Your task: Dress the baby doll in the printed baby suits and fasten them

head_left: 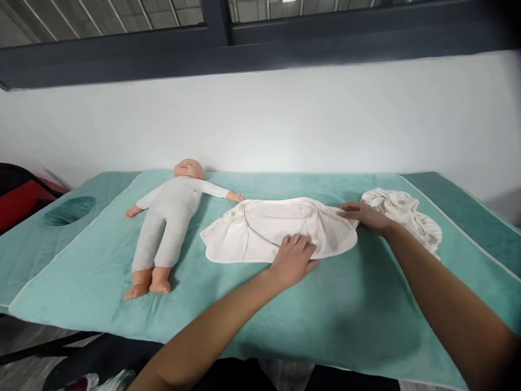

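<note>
A white baby top lies spread on the green-covered padded table, its short body wide and slightly creased. My left hand rests on its lower front edge, fingers loosely bent over the cloth and the thumb apart. At the top's right end, my right hand reaches in with fingers stretched over the sleeve. A baby doll in a pale grey-white bodysuit lies on its back to the left, one hand by the top's left shoulder. Right of my right hand sits a crumpled, printed white cloth.
The green cover spans the table, which has a round face hole at its left end. Behind stands a white wall below a dark window frame. A red and black object is at the far left.
</note>
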`<state>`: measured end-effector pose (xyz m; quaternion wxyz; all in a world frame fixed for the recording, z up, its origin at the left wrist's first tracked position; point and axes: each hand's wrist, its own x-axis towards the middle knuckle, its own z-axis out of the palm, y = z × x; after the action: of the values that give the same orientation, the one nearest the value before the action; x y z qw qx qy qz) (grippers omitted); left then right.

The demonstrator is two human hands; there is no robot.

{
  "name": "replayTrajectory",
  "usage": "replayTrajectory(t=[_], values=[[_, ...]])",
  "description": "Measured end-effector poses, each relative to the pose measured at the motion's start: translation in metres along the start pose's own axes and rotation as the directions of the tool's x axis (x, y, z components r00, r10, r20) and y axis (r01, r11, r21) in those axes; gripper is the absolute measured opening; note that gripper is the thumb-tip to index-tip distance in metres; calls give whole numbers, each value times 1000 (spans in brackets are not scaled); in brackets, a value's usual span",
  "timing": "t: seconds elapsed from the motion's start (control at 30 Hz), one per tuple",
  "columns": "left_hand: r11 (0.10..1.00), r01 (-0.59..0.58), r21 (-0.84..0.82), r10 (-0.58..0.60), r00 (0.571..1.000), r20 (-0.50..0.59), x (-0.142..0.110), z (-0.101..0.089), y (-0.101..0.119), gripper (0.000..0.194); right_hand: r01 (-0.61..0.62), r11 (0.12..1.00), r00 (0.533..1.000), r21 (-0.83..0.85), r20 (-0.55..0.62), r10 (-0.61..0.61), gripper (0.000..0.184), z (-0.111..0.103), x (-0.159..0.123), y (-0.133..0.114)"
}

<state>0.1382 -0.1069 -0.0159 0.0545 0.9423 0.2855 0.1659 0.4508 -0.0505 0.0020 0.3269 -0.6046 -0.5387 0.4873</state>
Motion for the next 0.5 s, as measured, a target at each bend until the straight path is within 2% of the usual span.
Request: replayTrajectory(t=[0.03,0.1,0.13,0.2,0.27,0.37,0.5], values=[[1000,4,5,-3,1000,-29,2,5,4,27,39,997,993,73,-116,-30,55,1,3,5],[998,-49,-27,47,996,-82,3,10,6,26,124,980,930,155,-364,-60,53,6,11,14],[994,-96,-54,90,991,-103,3,10,5,27,151,977,885,149,-461,-66,50,9,15,17],[978,-186,-98,173,977,-126,0,9,4,27,150,988,809,39,-579,-100,44,15,22,22],[963,-242,-121,229,967,-115,-2,6,4,28,112,980,751,-163,-632,-191,37,20,26,22],[953,-264,-150,252,963,-91,-3,4,7,29,75,909,655,-411,-667,-355,34,25,26,19],[936,-281,-211,262,959,-110,-5,1,10,27,-14,838,535,-545,-713,-454,39,24,24,15]])
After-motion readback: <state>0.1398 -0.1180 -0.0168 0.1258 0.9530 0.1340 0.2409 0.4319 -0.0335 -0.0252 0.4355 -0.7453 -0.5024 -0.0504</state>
